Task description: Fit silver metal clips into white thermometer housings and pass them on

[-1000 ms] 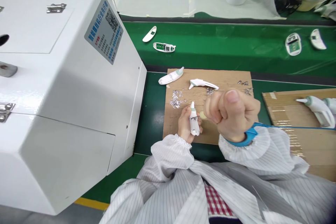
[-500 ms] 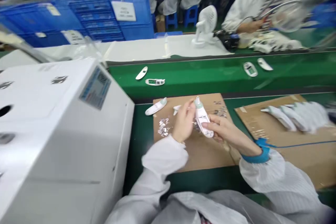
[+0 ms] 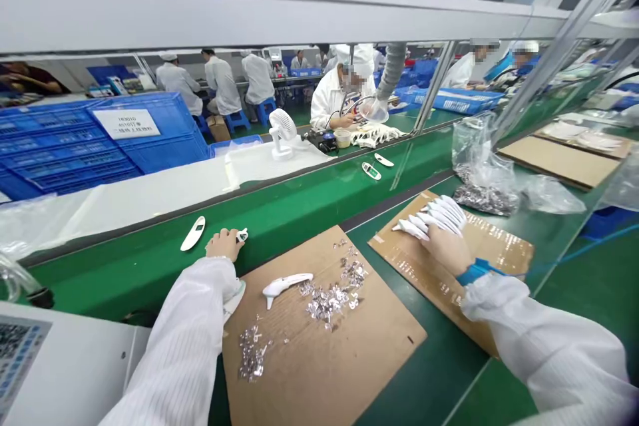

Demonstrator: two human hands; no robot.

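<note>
My left hand (image 3: 224, 244) reaches onto the green conveyor belt (image 3: 309, 206), its fingers curled around a small white thermometer part (image 3: 242, 235) lying there. A white shell half (image 3: 194, 233) lies on the belt just left of that hand. My right hand (image 3: 446, 247) rests at the near end of a row of white thermometers (image 3: 439, 213) on the right cardboard sheet (image 3: 499, 246), its fingers closed on one of them and mostly hidden. On the middle cardboard sheet (image 3: 349, 346) lie a white thermometer body (image 3: 287, 283) and loose metal clips (image 3: 332, 296).
A white machine (image 3: 60, 373) stands at the lower left. A clear bag of metal parts (image 3: 484, 196) sits beyond the right cardboard. Two more parts (image 3: 372, 171) lie farther along the belt. Across it are a small fan (image 3: 282, 132), blue crates (image 3: 74, 146) and a seated person (image 3: 344, 96).
My head has lifted, showing the far side of the line. The right hand carried the thermometer right to the row. The left hand moved from the cardboard out onto the belt.
</note>
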